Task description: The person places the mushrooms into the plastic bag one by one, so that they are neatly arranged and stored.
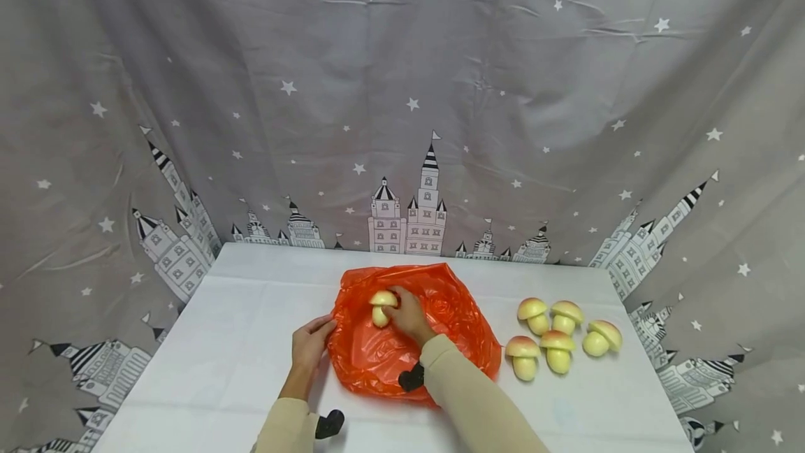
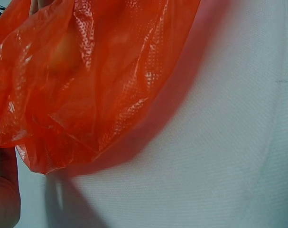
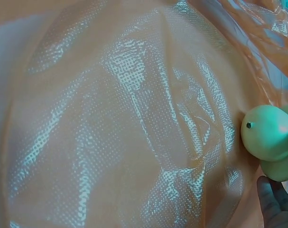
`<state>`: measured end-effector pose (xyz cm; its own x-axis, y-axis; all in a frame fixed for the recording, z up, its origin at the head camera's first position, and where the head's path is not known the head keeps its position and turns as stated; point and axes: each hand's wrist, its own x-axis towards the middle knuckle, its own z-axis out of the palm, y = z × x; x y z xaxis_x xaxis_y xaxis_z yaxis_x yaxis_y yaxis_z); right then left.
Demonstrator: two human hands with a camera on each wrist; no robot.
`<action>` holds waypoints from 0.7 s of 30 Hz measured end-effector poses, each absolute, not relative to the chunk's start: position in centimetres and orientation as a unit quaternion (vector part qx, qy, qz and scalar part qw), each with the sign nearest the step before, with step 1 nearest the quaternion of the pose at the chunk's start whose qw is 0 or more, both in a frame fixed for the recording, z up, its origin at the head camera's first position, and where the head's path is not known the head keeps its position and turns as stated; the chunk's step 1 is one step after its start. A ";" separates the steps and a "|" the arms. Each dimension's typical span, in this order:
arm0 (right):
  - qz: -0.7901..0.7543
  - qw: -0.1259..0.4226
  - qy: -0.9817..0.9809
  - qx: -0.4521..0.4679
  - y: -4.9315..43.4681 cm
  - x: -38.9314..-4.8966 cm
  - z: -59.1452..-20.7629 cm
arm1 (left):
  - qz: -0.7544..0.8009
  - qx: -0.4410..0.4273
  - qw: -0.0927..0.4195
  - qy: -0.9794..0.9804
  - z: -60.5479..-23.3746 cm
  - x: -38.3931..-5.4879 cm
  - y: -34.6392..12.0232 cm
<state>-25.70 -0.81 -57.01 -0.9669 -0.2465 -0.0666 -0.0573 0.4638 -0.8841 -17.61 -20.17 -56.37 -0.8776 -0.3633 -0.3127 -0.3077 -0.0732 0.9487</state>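
A red plastic bag [image 1: 377, 369] lies spread on the white table, its mouth gaping. At its left rim, my left hand [image 1: 309, 344] holds the edge of the plastic; the thumb side shows at the lower left of the left wrist view. My right hand [image 1: 411, 317] reaches inside the bag's mouth and grips a toy mushroom [image 1: 381, 299], yellow with a rounded cap. In the right wrist view the mushroom [image 3: 267, 133] looks greenish at the right edge, fingers touching it from below. Through the bag's wall in the left wrist view, a blurred yellowish shape shows.
Several more toy mushrooms [image 1: 558, 351], yellow with reddish caps, are grouped on the table [image 1: 251, 306] to the right of the bag. A grey curtain [image 1: 352, 89] with stars and castles hangs behind and around the table.
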 end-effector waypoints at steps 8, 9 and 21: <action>-0.518 0.087 0.846 -0.093 -0.8 -25.4 -56.5 | -0.691 0.251 0.020 -0.677 -56.4 -17.7 -20.0; -0.523 0.088 0.843 -0.090 -0.7 -25.4 -56.4 | -0.690 0.253 0.018 -0.678 -56.4 -17.7 -20.0; -0.525 0.079 0.843 -0.091 1.3 -25.4 -55.3 | -0.682 0.257 0.021 -0.685 -56.5 -18.1 -19.9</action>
